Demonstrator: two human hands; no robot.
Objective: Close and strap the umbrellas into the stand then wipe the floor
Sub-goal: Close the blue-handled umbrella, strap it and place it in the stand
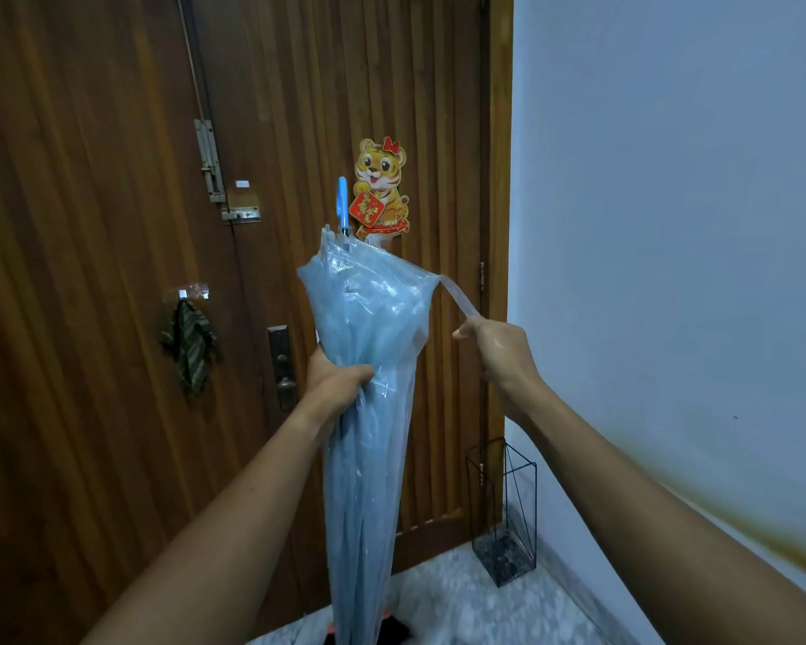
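Head view recorded the left hand (338, 374) grasping the folded, translucent light-blue plastic umbrella (368, 412), held upright before the brown wooden door (112, 225). Right hand (496, 346) pinched its clear strap (457, 297), pulled taut. Black wire stand (503, 505) stood in the corner.

A wooden door (89, 225) with vertical grooves is seen across the left and middle of the view, framed on its right by a plain wooden jamb (501, 179). A cartoon tiger sticker (382, 186) holding a red diamond sign is stuck on the door's right leaf. A metal slide bolt (210, 160) is mounted upright near the centre seam, with a small latch (240, 214) just below it and a tiny white label (242, 183) beside it. Lower down, a dark lock plate (281, 365) is fixed. A pale blue wall (671, 202) is marked by a brown stain (740, 523).
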